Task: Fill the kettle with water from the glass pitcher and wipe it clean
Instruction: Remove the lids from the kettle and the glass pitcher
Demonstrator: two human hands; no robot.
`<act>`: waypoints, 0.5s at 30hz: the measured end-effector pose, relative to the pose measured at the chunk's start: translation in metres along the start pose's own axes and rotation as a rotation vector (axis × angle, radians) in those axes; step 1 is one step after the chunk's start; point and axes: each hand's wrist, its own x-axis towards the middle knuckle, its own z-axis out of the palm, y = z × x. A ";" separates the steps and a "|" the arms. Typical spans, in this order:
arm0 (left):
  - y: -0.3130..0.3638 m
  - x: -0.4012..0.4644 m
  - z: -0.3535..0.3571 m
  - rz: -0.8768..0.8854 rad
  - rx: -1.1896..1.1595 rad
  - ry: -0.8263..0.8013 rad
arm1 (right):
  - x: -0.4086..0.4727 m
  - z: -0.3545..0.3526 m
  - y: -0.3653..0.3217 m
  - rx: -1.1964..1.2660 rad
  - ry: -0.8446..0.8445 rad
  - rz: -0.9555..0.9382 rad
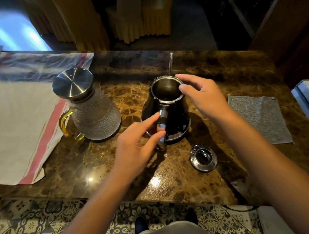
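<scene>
Fingers: left hand [134, 149] spread loosely beside the kettle's handle, fingertips [158, 114] at it, gripping nothing; right hand [202, 94] spread over the rim, also holding nothing.
Lid: round chrome kettle lid [203, 157] lies on the brown marble counter [98, 170], near edge.
Cloth: grey square cloth [260, 119] flat at right.
Kettle: black open-topped kettle [172, 113] upright, centre.
Pitcher: textured glass pitcher [92, 112] with steel lid and yellow handle, left of kettle, apart.

The marble counter [175, 181] bears kettle [176, 114], pitcher [94, 113], lid [203, 157], grey cloth [260, 117], paper [14, 131].
</scene>
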 end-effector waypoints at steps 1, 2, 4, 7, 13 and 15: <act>0.001 -0.001 0.004 -0.015 -0.018 0.007 | 0.002 -0.001 0.000 -0.004 -0.004 0.003; 0.001 -0.002 0.007 -0.027 -0.031 0.018 | 0.002 -0.002 0.001 -0.007 -0.011 0.004; 0.002 -0.004 0.010 -0.031 -0.030 0.042 | -0.001 -0.002 0.002 -0.012 -0.032 0.009; 0.003 -0.004 0.010 -0.024 0.026 0.053 | -0.003 -0.002 0.002 -0.025 -0.036 0.010; -0.003 0.002 -0.023 -0.054 -0.038 -0.075 | -0.004 0.000 -0.016 -0.125 0.016 0.004; -0.007 -0.005 -0.045 -0.038 0.029 0.033 | -0.006 0.004 -0.031 -0.219 0.073 -0.072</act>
